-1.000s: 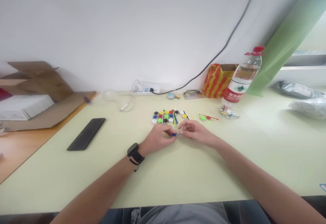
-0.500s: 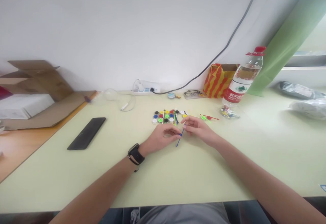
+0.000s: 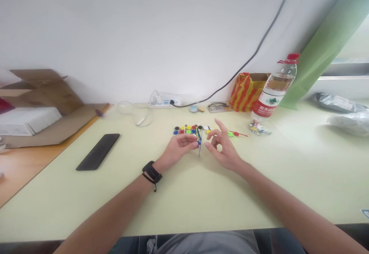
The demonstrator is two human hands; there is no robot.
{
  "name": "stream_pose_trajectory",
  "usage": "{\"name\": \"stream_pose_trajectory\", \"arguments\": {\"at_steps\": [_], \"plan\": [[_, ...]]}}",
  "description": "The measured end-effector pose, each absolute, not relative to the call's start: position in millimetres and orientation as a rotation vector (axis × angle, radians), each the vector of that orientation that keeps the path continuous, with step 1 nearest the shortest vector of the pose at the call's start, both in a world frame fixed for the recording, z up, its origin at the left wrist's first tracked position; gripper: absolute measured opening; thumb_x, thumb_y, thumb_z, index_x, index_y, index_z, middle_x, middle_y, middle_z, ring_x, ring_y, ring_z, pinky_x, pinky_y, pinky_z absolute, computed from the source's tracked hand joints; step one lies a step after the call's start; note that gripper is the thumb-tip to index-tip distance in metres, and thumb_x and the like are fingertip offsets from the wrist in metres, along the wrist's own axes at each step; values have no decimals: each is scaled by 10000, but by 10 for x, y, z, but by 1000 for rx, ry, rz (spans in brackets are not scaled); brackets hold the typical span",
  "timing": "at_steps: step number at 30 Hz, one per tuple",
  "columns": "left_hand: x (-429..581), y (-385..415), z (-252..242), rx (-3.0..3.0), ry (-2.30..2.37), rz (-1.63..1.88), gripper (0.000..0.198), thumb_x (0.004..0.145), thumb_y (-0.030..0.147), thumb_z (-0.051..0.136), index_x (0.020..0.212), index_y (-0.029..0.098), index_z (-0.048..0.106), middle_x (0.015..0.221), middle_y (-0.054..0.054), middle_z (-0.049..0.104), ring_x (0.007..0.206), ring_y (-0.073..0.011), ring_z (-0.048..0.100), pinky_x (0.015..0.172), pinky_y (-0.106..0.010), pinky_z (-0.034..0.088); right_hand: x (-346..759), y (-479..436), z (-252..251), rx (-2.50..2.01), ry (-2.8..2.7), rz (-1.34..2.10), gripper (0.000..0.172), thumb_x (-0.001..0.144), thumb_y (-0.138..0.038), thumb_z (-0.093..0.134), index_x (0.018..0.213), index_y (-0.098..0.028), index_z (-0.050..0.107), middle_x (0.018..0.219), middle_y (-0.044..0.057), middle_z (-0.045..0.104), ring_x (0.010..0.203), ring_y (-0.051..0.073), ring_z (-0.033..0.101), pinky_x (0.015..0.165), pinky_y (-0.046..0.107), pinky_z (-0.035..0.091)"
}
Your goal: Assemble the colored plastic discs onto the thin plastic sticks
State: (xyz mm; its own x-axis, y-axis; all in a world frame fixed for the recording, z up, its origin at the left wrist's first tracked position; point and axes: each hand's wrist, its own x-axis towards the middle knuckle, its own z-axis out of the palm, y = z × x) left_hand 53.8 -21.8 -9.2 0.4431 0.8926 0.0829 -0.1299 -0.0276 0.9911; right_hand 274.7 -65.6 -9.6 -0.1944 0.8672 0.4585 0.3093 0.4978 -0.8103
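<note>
Between thumb and fingers, my left hand (image 3: 183, 146) pinches a thin blue plastic arrow-like stick (image 3: 200, 149), which stands nearly upright with a blue round part at the fingertips. Just to its right, my right hand (image 3: 221, 146) is apart from the stick, its index finger raised and the others loosely curled, with nothing in it. Beyond the hands lie rows of small coloured round discs (image 3: 177, 128), partly hidden by my left hand. Several thin sticks lie across them. A red arrow-like piece (image 3: 236, 134) and a green one (image 3: 230, 134) rest right of my right hand.
A black flat case (image 3: 98, 152) lies at left. At the back are a power strip (image 3: 165, 103), glasses (image 3: 218, 105), a striped bag (image 3: 245, 92) and a tall water bottle (image 3: 273, 88). By the bottle's base is a small clear packet (image 3: 259, 127). Cardboard (image 3: 49, 84) stands far left.
My right hand has let go of the blue stick and opened, its index finger lifting. My left hand has moved slightly left and away, turning the stick more upright.
</note>
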Motion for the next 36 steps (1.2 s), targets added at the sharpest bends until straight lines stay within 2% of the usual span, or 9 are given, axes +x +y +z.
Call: {"name": "stream_pose_trajectory", "arguments": {"at_steps": [3, 5, 6, 9, 14, 23, 31, 34, 36], "plan": [[528, -217, -84, 1332, 747, 948, 397, 789, 358, 879, 1090, 137, 745, 1047, -96, 770, 998, -234, 741, 983, -431, 594, 2737, -650, -127, -1012, -1699, 702, 709, 997, -492, 547, 1595, -316, 210, 1133, 61, 569, 682, 145, 553, 656, 318, 491], [523, -214, -85, 1336, 747, 947, 389, 798, 352, 873, 1094, 134, 744, 1048, -100, 773, 987, -233, 745, 985, -433, 594, 2752, -632, -124, -1064, -1730, 796, 418, 1029, -550, 452, 1233, -228, 623, 919, 48, 595, 637, 152, 518, 634, 320, 458], [522, -214, -86, 1340, 748, 946, 385, 801, 349, 871, 1094, 133, 744, 1046, -100, 774, 977, -230, 747, 985, -434, 594, 2763, -624, -112, -1092, -1749, 860, 483, 1039, -584, 398, 929, -203, 674, 760, 32, 554, 590, 151, 477, 606, 320, 429], [526, -219, -83, 1341, 746, 952, 393, 796, 355, 874, 1092, 131, 743, 1042, -99, 773, 962, -229, 749, 979, -437, 598, 2781, -613, -48, -1113, -1751, 983, 645, 1015, -659, 389, 549, -215, 422, 540, -8, 363, 517, 136, 362, 550, 316, 345], [542, -235, -66, 1338, 731, 933, 404, 778, 369, 885, 1080, 140, 743, 1022, -88, 771, 956, -225, 746, 965, -423, 599, 2737, -628, 22, -989, -1608, 1061, 397, 914, -608, 647, 857, -231, 536, 783, 15, 569, 648, 150, 493, 590, 293, 423], [554, -247, -65, 1337, 709, 927, 384, 790, 356, 877, 1078, 142, 740, 1008, -72, 763, 938, -205, 742, 944, -394, 607, 2712, -618, -86, -1004, -1712, 976, 332, 943, -479, 635, 1169, -251, 551, 957, 39, 652, 652, 139, 544, 614, 303, 480], [537, -210, -81, 1268, 800, 911, 416, 772, 382, 890, 1069, 122, 760, 969, -91, 782, 858, -206, 762, 940, -408, 615, 2776, -675, -87, -1079, -1968, 459, 577, 1007, -373, 518, 1560, -336, 358, 971, 36, 653, 611, 155, 519, 643, 325, 483], [529, -195, -96, 1262, 793, 897, 414, 764, 387, 897, 1053, 121, 769, 965, -98, 789, 834, -205, 765, 937, -407, 614, 2801, -676, -75, -1076, -2030, 304, 549, 993, -416, 545, 1519, -314, 427, 1116, 80, 665, 671, 183, 545, 678, 350, 470], [525, -192, -104, 1272, 786, 887, 410, 763, 388, 897, 1054, 125, 774, 974, -101, 791, 831, -205, 764, 932, -403, 613, 2823, -665, -56, -1087, -2091, 294, 314, 1000, -455, 536, 1222, -268, 656, 1005, 90, 672, 695, 202, 549, 692, 353, 441]]}}
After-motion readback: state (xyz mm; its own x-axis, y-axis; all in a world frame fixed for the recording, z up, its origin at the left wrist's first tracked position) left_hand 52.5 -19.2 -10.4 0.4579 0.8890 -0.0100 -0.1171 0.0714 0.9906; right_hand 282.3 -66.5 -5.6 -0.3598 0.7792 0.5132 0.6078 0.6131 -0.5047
